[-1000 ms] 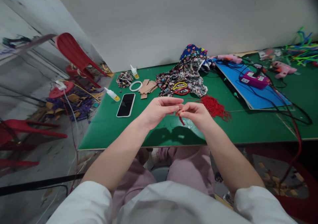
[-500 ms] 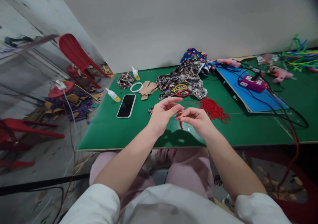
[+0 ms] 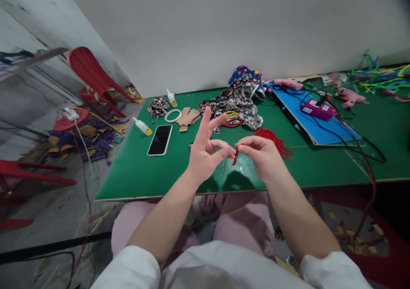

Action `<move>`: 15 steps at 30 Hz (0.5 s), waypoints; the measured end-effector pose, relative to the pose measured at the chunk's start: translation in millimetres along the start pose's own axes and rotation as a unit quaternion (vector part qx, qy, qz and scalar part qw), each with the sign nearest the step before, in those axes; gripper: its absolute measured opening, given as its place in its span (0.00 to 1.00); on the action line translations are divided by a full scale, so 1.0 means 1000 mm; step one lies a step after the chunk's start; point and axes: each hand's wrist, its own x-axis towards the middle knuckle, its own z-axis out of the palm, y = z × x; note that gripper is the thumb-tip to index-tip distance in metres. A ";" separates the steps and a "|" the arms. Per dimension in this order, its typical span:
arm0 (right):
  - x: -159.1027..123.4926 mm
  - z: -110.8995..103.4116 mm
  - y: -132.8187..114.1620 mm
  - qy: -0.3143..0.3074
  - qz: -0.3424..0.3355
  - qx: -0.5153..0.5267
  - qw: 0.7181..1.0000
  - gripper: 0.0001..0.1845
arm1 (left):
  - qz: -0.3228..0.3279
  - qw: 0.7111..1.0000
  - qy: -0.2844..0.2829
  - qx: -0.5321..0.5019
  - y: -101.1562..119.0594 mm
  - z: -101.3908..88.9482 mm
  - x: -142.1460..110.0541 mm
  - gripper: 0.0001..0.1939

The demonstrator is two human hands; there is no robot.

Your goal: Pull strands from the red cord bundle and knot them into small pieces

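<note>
Above the front part of the green table, my right hand [image 3: 259, 154] pinches a small bundle of red thread [image 3: 235, 156] that hangs down from the fingertips. My left hand [image 3: 205, 154] meets it from the other side, thumb and index finger pinched at the thread while other fingers point upward. A thin red strand dangles below the left fingertips. Behind the right hand lies a loose heap of red thread [image 3: 278, 143]. Scissors with red and yellow handles [image 3: 231, 121] rest on floral fabric [image 3: 238, 101] beyond my hands.
On the left of the green table [image 3: 134, 182] are a phone [image 3: 159, 140], glue bottles [image 3: 142, 126], a white ring [image 3: 173, 116] and cardboard pieces [image 3: 188, 119]. A blue folder [image 3: 320, 118] carries a purple power strip [image 3: 318, 109] with cables; pink glue guns [image 3: 350, 96] lie nearby.
My left hand's upper fingers have lifted and spread upward, while its thumb and index finger have closed in a pinch at the thread. The right hand keeps its pinch on the red bundle.
</note>
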 end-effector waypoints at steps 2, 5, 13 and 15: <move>-0.002 0.001 0.000 -0.019 -0.001 0.015 1.000 0.06 | 0.003 1.000 0.004 0.011 0.002 0.002 -0.002 0.50; -0.003 0.003 -0.001 -0.061 -0.008 0.027 0.998 0.05 | 0.001 1.000 -0.008 0.002 0.001 0.004 -0.001 0.52; -0.003 0.004 0.003 -0.040 -0.054 -0.002 0.998 0.05 | -0.042 0.998 -0.043 -0.027 -0.003 -0.001 0.005 0.54; -0.003 0.004 0.004 -0.039 -0.065 -0.015 0.997 0.04 | -0.048 0.998 -0.043 -0.029 -0.004 -0.001 0.006 0.53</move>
